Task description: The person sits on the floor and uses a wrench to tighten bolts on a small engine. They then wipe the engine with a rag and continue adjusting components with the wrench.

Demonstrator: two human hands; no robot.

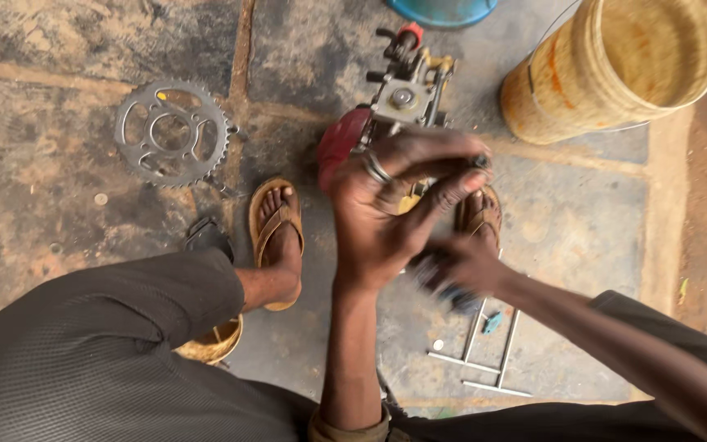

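- Left hand (394, 209) curls over a small engine part (403, 98) on the floor, fingertips pinching a dark bit; ring on one finger
- Right hand (460, 266) beneath it is blurred; grip unclear
- Sprocket (172, 133) lies well apart; yellow bucket (615, 69) crowds the far side; metal rods (484, 360) lie near

Grey ribbed trousers (100, 352), tan sandals (276, 233), a silver ring (376, 167).

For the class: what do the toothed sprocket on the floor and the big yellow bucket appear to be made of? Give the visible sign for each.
Sprocket: likely steel, dull grey, with cut teeth and lightening holes. Bucket: probably plastic, with stained yellow walls, a thin rolled rim and a wire handle.
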